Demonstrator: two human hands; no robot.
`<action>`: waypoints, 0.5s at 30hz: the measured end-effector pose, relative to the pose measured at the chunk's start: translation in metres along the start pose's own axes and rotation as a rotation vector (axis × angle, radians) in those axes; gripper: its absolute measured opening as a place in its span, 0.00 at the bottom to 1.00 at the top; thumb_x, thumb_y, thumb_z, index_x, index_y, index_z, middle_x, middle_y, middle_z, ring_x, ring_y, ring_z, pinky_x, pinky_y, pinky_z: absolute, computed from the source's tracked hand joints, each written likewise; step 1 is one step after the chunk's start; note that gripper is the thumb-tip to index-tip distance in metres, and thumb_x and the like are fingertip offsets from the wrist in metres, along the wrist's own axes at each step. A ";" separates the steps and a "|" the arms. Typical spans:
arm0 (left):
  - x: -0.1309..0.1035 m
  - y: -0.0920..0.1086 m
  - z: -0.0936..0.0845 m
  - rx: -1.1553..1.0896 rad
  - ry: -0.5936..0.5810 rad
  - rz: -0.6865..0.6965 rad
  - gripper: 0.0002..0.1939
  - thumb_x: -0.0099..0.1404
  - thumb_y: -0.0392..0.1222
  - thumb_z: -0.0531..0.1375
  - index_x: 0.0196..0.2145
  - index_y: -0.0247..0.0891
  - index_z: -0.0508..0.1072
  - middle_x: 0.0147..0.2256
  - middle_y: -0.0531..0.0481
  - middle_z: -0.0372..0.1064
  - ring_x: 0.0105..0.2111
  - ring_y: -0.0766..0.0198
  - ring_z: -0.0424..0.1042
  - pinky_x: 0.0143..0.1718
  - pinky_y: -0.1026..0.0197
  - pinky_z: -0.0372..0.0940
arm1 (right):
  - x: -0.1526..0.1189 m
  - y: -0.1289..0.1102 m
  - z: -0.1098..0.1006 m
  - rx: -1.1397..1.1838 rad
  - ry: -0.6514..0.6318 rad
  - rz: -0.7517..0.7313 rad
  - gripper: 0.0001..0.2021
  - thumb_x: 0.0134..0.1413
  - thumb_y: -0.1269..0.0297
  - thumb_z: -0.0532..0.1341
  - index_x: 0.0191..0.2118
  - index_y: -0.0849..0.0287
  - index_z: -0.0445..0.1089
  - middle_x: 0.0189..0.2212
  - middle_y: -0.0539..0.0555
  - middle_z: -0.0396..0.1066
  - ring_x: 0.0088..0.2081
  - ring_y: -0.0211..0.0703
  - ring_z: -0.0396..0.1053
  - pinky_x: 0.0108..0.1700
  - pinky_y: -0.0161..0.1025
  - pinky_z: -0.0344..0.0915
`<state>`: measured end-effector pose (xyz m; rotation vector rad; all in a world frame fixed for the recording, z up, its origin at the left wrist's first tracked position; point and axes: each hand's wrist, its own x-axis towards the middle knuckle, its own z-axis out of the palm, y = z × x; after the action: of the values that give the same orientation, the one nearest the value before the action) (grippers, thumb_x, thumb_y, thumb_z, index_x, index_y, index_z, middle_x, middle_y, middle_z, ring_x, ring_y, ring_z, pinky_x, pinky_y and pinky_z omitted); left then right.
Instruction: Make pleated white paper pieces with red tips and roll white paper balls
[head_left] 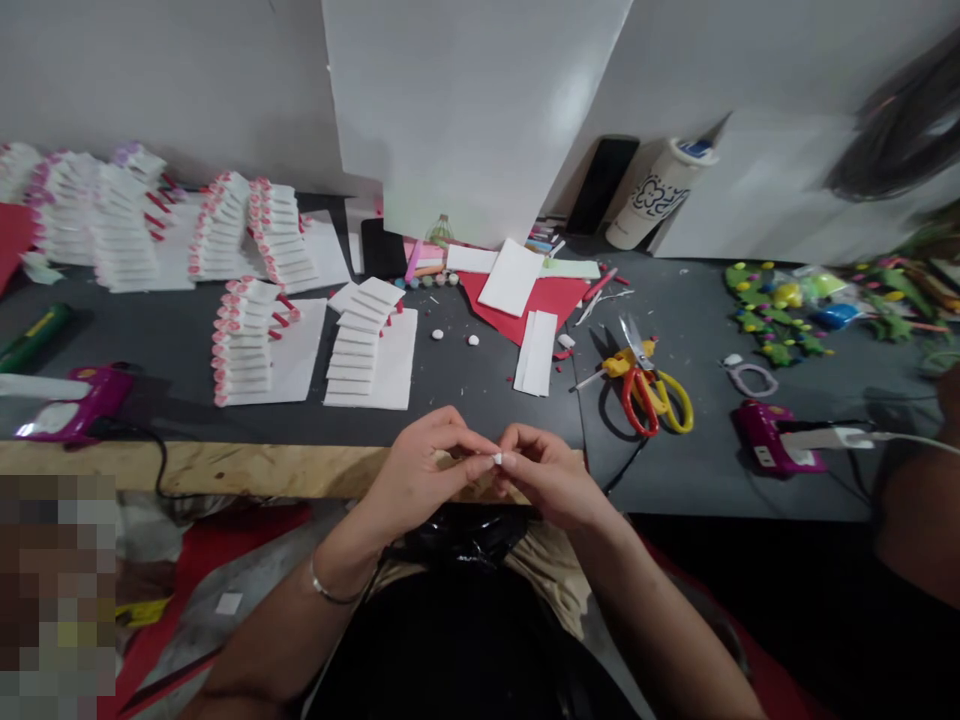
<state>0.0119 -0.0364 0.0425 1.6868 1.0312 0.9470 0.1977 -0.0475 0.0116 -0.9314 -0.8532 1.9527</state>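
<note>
Between the fingertips of both hands is a small white piece [497, 459], perhaps of clay or foam; its kind is too small to tell. My left hand [427, 465] pinches it from the left with thumb and forefinger. From the right, the thumb and fingers of my right hand [547, 475] close on the same piece. Both hands are over the table's front edge. Beyond them lie two small white lumps, one white lump [438, 334] and another white lump [473, 340]. Folded white strips [352, 350] lie in a fanned stack on a white card, with red bits at their side.
Several finished-looking white stacks with pink ends [244, 340] stand left. Right of centre are scissors [641, 385], white paper strips [536, 352] and red paper [517, 318]. A tumbler [652, 195] and a phone [604, 185] lean at the back. Purple power strips [772, 440] lie at both sides.
</note>
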 end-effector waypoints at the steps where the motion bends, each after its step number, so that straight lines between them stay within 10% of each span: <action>1: 0.000 0.000 0.000 0.017 0.009 -0.004 0.05 0.63 0.37 0.63 0.35 0.43 0.80 0.29 0.54 0.67 0.29 0.69 0.68 0.32 0.65 0.63 | 0.000 -0.001 0.002 -0.013 0.043 -0.031 0.17 0.45 0.54 0.73 0.26 0.60 0.68 0.20 0.47 0.71 0.22 0.31 0.68 0.28 0.30 0.66; 15: 0.005 0.006 0.002 0.080 0.082 -0.019 0.04 0.62 0.38 0.62 0.30 0.39 0.76 0.30 0.51 0.70 0.30 0.67 0.69 0.33 0.63 0.65 | -0.007 0.008 0.016 -0.416 0.360 -0.385 0.09 0.53 0.56 0.67 0.36 0.56 0.74 0.30 0.51 0.76 0.30 0.38 0.73 0.33 0.35 0.71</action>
<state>0.0168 -0.0340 0.0489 1.7127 1.1507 0.9807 0.1846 -0.0612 0.0152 -1.2080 -1.1453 1.2535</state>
